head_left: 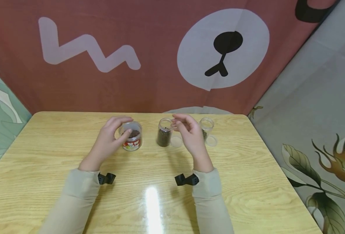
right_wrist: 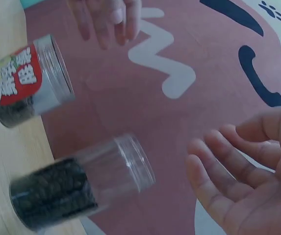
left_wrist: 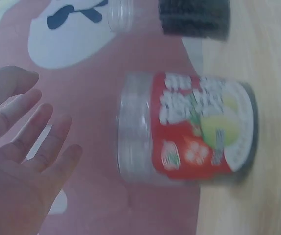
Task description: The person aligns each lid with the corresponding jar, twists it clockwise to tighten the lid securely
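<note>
My left hand (head_left: pixel 108 138) hovers over the near left side of a short clear jar (head_left: pixel 132 143) with a red label. Dark contents show inside that jar, and its top is uncovered. In the left wrist view the fingers (left_wrist: pixel 57 137) are loosely spread, apart from the jar, with nothing in them. Between my hands stands a taller clear jar (head_left: pixel 164 136), over half full of dark grains and also uncovered. My right hand (head_left: pixel 191 139) is in the air just right of its mouth. Its fingers (right_wrist: pixel 228 166) bend loosely in the right wrist view and hold nothing.
A third clear jar (head_left: pixel 206 125), partly hidden behind my right hand, stands uncovered with some dark contents low down. One round translucent lid (head_left: pixel 176 141) lies beside the middle jar, another lid (head_left: pixel 211 141) by the third. A reddish printed cloth (head_left: pixel 149 87) hangs behind the wooden table (head_left: pixel 131 182).
</note>
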The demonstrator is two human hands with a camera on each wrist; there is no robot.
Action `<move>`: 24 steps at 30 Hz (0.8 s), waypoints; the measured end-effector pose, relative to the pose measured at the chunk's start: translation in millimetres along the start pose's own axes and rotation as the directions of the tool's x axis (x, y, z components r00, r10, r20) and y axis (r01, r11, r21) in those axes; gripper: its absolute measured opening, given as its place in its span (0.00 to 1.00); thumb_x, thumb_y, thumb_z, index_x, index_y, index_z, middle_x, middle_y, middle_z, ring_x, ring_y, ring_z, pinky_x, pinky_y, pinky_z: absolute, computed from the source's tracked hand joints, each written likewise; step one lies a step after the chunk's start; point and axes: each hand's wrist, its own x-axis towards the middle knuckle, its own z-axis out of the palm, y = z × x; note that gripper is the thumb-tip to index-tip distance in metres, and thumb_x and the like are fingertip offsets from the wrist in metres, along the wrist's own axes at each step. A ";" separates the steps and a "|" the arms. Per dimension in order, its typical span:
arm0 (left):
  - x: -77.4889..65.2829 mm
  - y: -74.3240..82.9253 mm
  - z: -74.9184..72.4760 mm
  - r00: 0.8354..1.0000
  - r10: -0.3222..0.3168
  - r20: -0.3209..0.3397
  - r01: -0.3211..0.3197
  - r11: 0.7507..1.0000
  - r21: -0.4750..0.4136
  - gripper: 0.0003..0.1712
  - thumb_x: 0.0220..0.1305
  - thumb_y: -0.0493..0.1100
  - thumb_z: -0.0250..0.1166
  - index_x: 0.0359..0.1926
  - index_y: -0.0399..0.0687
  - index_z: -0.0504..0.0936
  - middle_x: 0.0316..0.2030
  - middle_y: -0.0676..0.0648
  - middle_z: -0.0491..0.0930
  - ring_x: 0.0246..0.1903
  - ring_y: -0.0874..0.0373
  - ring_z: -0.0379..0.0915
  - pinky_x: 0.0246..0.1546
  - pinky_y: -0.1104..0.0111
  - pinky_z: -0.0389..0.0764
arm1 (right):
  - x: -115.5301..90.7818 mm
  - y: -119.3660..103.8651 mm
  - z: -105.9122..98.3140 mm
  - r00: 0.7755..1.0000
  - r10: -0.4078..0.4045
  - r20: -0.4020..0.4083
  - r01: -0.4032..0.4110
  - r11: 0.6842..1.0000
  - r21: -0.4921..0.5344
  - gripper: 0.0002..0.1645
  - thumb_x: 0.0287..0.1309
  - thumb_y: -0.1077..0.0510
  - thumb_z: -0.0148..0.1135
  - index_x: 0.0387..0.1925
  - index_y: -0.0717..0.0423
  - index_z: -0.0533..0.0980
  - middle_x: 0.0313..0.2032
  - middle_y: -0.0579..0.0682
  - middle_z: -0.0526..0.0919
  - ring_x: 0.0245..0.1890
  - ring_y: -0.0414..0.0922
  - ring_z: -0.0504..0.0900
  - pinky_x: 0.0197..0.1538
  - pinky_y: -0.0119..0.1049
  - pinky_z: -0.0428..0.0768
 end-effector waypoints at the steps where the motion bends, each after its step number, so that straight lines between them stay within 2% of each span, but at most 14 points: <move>1: 0.8 2.7 2.4 1.000 0.008 0.004 -0.008 1.000 -0.007 0.21 0.66 0.30 0.66 0.59 0.35 0.78 0.57 0.38 0.77 0.59 0.43 0.71 0.58 0.46 0.74 | 0.2 1.2 -2.0 1.000 0.005 -0.022 -0.005 1.000 -0.012 0.16 0.73 0.68 0.50 0.57 0.70 0.76 0.48 0.66 0.81 0.49 0.61 0.82 0.54 0.52 0.83; 6: 3.3 14.1 16.2 0.998 0.028 0.049 -0.026 0.999 -0.047 0.24 0.67 0.31 0.66 0.63 0.35 0.75 0.60 0.38 0.74 0.60 0.45 0.70 0.60 0.50 0.76 | 2.6 9.0 -9.2 0.996 0.047 -0.081 -0.054 0.995 -0.085 0.18 0.73 0.68 0.50 0.59 0.66 0.76 0.52 0.64 0.80 0.53 0.57 0.81 0.55 0.51 0.82; 9: 4.6 20.7 26.8 0.997 0.004 0.071 0.001 0.997 -0.072 0.26 0.68 0.32 0.66 0.65 0.36 0.73 0.63 0.38 0.71 0.61 0.44 0.69 0.60 0.50 0.77 | 4.7 15.5 -13.1 0.993 0.073 -0.090 -0.087 0.983 -0.163 0.19 0.73 0.67 0.50 0.61 0.64 0.75 0.53 0.62 0.79 0.54 0.56 0.80 0.56 0.50 0.81; 14: 7.1 31.1 46.0 0.991 -0.056 0.118 0.071 0.990 -0.125 0.33 0.70 0.33 0.64 0.72 0.35 0.65 0.70 0.36 0.62 0.67 0.41 0.63 0.65 0.50 0.72 | 8.3 27.3 -16.3 0.991 0.122 -0.061 -0.134 0.946 -0.295 0.21 0.71 0.69 0.49 0.63 0.66 0.73 0.57 0.64 0.75 0.57 0.59 0.78 0.60 0.51 0.79; 18: 10.1 36.3 57.3 0.983 -0.105 0.152 0.126 0.983 -0.131 0.39 0.71 0.35 0.64 0.76 0.36 0.57 0.73 0.34 0.55 0.70 0.40 0.58 0.69 0.51 0.67 | 9.6 36.1 -17.8 0.987 0.157 -0.025 -0.155 0.919 -0.363 0.23 0.70 0.70 0.49 0.64 0.66 0.72 0.59 0.64 0.74 0.58 0.60 0.77 0.61 0.52 0.78; 24: 15.1 35.5 71.3 0.958 -0.215 0.190 0.245 0.957 -0.152 0.43 0.71 0.36 0.63 0.78 0.37 0.50 0.73 0.33 0.53 0.72 0.40 0.55 0.71 0.51 0.64 | 11.2 48.8 -18.1 0.969 0.241 0.044 -0.193 0.862 -0.468 0.25 0.69 0.70 0.52 0.66 0.64 0.71 0.62 0.65 0.72 0.62 0.62 0.74 0.63 0.52 0.76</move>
